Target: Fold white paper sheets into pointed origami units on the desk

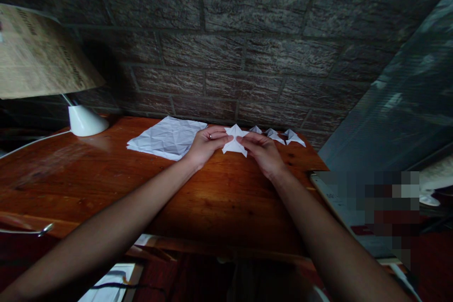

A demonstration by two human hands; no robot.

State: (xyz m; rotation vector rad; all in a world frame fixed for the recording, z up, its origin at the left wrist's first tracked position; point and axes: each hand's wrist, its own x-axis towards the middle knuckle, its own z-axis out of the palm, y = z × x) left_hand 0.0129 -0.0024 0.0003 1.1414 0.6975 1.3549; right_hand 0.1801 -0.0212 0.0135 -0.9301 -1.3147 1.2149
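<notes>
Both hands meet near the back of the wooden counter (219, 203), pinching one origami piece (235, 146) of white paper between them, its pointed tips spread out above and below the fingers. The left hand (202, 147), wearing a ring (211, 137) on one finger, grips the piece's left side with the thumb laid over the front; the right hand (264, 152) grips the right side in the same way, the two thumb tips close together near the middle. The piece appears to be held just above the counter, though whether any tip touches the wood cannot be told. Beside the left hand and partly behind it, creased white paper sheets (159, 136) lie flat, crossed by many fold lines. Past the right hand, three folded paper pieces (295, 138) stand in a row along the back edge, the leftmost partly hidden by the fingers. At the far left is a table lamp (88, 122) with a white base and a newsprint-patterned shade (42, 56), a white cord (38, 140) running off from it. A dark block wall (226, 56) rises behind the counter, and a translucent ribbed panel (375, 99) slants at the right.
</notes>
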